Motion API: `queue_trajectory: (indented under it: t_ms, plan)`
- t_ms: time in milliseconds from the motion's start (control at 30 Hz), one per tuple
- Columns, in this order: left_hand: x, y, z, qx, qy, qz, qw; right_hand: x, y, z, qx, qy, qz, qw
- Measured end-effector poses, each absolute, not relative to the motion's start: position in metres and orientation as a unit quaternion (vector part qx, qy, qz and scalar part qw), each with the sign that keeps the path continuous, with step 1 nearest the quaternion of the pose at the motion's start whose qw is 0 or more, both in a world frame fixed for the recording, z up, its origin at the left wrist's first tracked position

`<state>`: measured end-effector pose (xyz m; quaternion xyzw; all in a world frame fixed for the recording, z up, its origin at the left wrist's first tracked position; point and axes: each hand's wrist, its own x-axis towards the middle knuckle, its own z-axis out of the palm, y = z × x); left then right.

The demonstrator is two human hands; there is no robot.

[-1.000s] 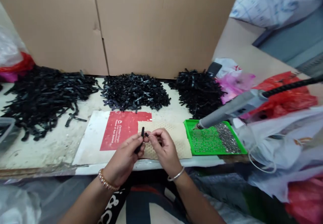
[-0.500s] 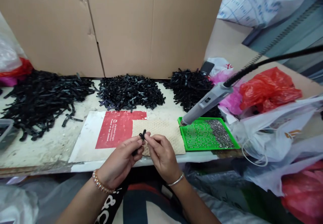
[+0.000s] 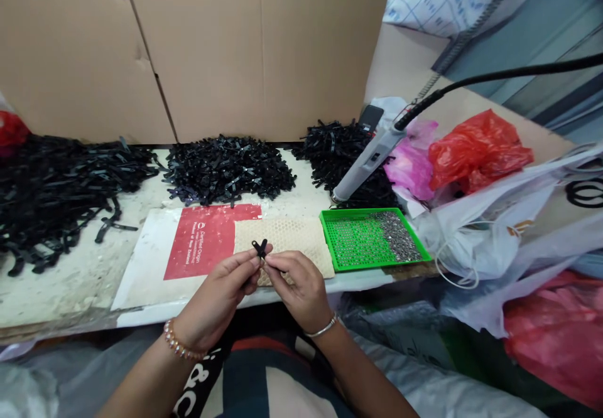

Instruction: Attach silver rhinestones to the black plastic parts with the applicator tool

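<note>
A small black plastic piece (image 3: pixel 259 249), shaped like a cross, stands up between my left hand (image 3: pixel 219 283) and my right hand (image 3: pixel 296 286). My left thumb and fingers pinch it, and my right fingertips press against it from the right. Its lower part is hidden by my fingers. Both hands hover just above a perforated beige mat (image 3: pixel 282 237), which lies on a red and white card (image 3: pixel 198 242). A green tray (image 3: pixel 358 240) of small metal studs stands to the right of my right hand.
A corded grey heat tool (image 3: pixel 365 164) hangs beyond the tray. Several heaps of black plastic pieces (image 3: pixel 228 170) lie along the bench in front of a cardboard sheet (image 3: pixel 254 48). Red, pink and white plastic bags (image 3: pixel 475 145) crowd the right side.
The black piece now stands more upright, its cross shape showing between my fingers. The heat tool's tip has moved away from the tray's corner. The whole view has shifted left.
</note>
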<state>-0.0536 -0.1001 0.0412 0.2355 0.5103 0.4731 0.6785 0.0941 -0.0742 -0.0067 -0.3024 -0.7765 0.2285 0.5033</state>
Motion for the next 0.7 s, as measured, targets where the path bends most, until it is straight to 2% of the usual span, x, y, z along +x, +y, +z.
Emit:
queue_trajectory:
  t_ms: [200, 400, 467, 600, 700]
  plan:
    - [-0.056, -0.101, 0.039, 0.232, 0.501, 0.481, 0.681, 0.093, -0.074, -0.007, -0.302, -0.782, 0.238, 0.491]
    - [-0.052, -0.099, 0.031, 0.24, 0.512, 0.489, 0.665, 0.09, -0.077, -0.013, -0.305, -0.81, 0.185, 0.465]
    - [-0.055, -0.096, 0.025, 0.235, 0.522, 0.492, 0.655, 0.088, -0.075, -0.013, -0.297, -0.817, 0.214, 0.445]
    - [-0.08, -0.087, 0.016, 0.236, 0.578, 0.538, 0.566, 0.078, -0.048, -0.001, -0.257, -0.808, 0.312, 0.428]
    - [-0.107, -0.084, 0.015, 0.238, 0.621, 0.571, 0.481, 0.057, -0.003, 0.005, -0.259, -0.825, 0.296, 0.406]
